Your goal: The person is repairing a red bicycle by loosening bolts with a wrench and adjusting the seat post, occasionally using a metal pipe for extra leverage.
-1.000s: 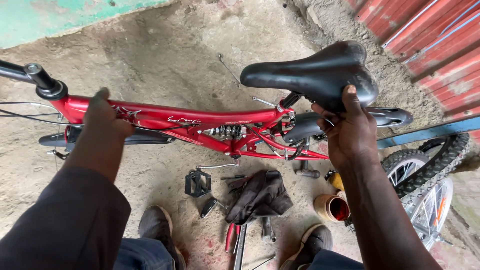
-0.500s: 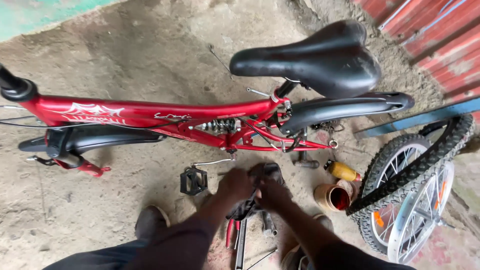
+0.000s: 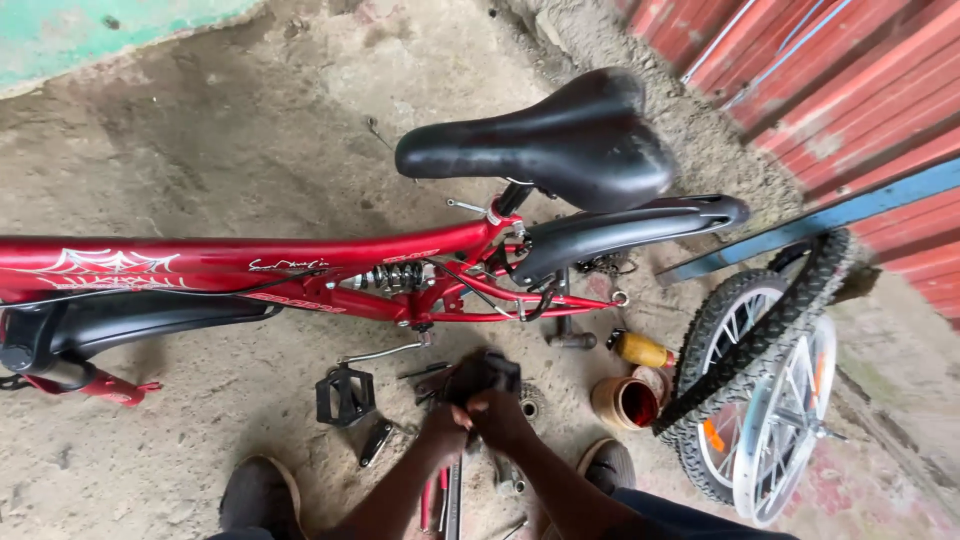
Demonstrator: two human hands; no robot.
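A red bicycle frame (image 3: 250, 270) was seen lying across the view above a dirt and concrete floor (image 3: 220, 130), with a black saddle (image 3: 545, 140) raised at its rear and a black mudguard (image 3: 620, 232) stretching out just below the saddle. A coil spring (image 3: 390, 278) was fitted in the middle of the frame.

Low in the view, both hands were brought together over the ground below the frame. The left hand (image 3: 443, 428) and the right hand (image 3: 500, 418) were touching each other, and the fingers of both were closed around a small black object (image 3: 487, 375), which was held just above the floor. What kind of object it was could not be told, as it was dark and partly covered by the fingers.

Around the hands, loose parts were scattered on the ground. A black pedal on its crank (image 3: 347, 392) was lying to the left of the hands, and a small sprocket (image 3: 530, 403) was lying just to their right. An open brown tin (image 3: 625, 402) and a yellow bottle (image 3: 642, 350) were standing or lying near the sprocket. A detached wheel with a knobbly tyre (image 3: 765, 395) was leaning at the right, near a red corrugated wall (image 3: 850, 90). Two dark shoes (image 3: 262, 495) were seen at the bottom edge.
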